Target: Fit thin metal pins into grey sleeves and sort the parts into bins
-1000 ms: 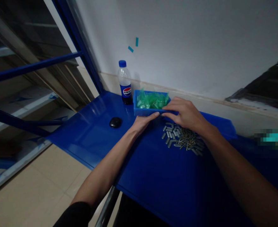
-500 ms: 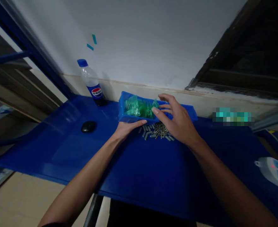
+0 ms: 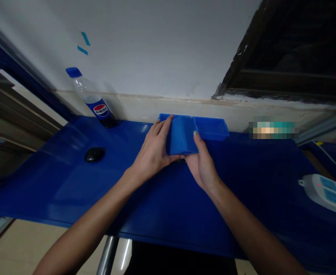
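Note:
A blue plastic bin is tipped up over the table, with its smooth outer side towards me. My left hand is closed on its left side, fingers over the upper edge. With the thumb on its face, my right hand grips the lower right corner. A few thin metal pins peek out below the bin, mostly covered by my hands. The bin's inside is turned away, so its contents are hidden. Just behind it, by the wall, stands a second blue bin.
A cola bottle stands at the back left against the wall. A black computer mouse lies on the blue tabletop. On the right sits a white power strip, and a blurred-out patch is at the back right.
The bin has been turned over, and its green plastic bag is out of sight. My right hand has come down from above the bag to grip the bin. The view has shifted right.

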Demonstrator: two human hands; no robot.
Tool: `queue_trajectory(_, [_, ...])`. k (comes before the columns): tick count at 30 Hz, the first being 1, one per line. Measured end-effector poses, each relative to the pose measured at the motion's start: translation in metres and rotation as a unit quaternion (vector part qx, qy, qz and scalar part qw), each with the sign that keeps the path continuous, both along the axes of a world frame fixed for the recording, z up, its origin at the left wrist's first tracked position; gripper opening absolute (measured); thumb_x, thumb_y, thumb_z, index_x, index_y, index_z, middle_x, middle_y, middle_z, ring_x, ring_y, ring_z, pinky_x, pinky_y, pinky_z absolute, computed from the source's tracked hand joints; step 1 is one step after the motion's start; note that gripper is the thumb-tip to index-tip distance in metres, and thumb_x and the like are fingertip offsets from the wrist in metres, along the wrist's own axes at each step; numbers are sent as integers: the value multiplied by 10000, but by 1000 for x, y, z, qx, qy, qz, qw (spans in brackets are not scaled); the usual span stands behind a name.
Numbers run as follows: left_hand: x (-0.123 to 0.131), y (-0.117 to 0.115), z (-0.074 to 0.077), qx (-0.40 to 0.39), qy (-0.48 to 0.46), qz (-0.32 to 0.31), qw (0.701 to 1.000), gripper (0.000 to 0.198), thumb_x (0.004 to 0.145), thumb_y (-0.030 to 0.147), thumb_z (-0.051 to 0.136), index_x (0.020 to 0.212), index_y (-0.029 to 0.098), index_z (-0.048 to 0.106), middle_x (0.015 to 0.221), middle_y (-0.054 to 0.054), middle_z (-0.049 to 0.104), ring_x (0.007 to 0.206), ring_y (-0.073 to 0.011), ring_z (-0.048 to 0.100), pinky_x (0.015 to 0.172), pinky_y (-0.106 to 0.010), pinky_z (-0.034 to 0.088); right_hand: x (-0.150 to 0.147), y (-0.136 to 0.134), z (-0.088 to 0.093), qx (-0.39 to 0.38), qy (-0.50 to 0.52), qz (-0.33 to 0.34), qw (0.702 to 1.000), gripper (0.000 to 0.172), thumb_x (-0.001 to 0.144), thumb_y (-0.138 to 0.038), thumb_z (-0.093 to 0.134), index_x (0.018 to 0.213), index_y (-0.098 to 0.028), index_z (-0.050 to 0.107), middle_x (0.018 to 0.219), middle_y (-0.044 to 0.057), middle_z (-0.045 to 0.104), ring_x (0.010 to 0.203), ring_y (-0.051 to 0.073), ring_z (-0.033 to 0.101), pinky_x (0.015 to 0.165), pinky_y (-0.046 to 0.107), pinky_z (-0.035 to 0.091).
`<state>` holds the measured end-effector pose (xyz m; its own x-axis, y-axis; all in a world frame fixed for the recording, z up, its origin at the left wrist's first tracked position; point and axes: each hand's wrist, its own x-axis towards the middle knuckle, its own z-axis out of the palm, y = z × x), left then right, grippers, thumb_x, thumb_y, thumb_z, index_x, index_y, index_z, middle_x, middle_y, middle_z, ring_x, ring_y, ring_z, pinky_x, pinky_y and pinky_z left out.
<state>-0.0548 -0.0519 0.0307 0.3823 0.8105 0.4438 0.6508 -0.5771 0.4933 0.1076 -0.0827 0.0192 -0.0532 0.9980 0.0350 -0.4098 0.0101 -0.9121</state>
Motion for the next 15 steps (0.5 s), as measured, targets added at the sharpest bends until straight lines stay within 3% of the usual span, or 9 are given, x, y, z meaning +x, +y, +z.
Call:
queue_trajectory(6, [16,6,9,-33,131,-22,991,1277,767,534,898,1726,214,118,1593,-232,465,1432,-452,509,1186,-574,433,16,10,-22,-21,-45,-5,999,701,976,-738,417,1487,-295,606,1508,83,668,1343,332,660,1050,538,583])
queue_trajectory(11, [26,19,3,-48,182,-19,982,1300,758,520,902,1731,226,91,1550,-225,504,1346,-438,570,1119,-545,472,20,19,-47,-40,-5,-72,997,710,970,-728,459,1485,-258,591,1549,108,631,1384,318,630,1065,524,571])
queue_trajectory(15, [30,23,4,-50,199,-23,978,1308,754,500,903,1730,195,89,1587,-250,478,1363,-455,543,1116,-573,462,24,24,-67,-33,-53,-143,988,716,982,-743,429,1528,-290,529,1552,109,624,1403,315,612,1056,545,568])
